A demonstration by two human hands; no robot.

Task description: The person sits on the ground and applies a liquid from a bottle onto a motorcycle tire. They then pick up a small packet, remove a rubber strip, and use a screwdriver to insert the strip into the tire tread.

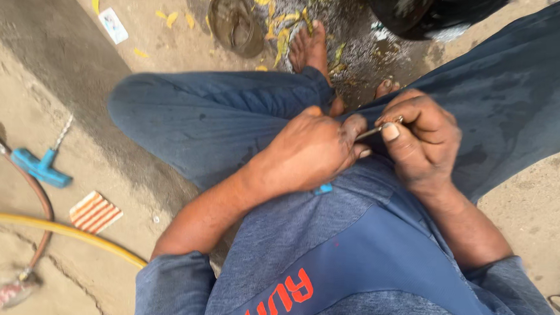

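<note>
Head view: left hand (312, 149) fisted on a blue handle (322, 189); its thin metal shaft (370, 131) is pinched by right hand (419, 141), above the lap. Shaft looks stiff, light, slick; best gripped at handle. Blue T-tool (40, 166) lies well left of lap.

A thin shiny metal rod (370, 131) lies pinched over matt blue knit cloth trousers (218, 120), while the rough, dusty concrete floor (141, 32) carries a glossy blue plastic T-handle tool (40, 168) and a smooth yellow rubbery hose (63, 230).
</note>
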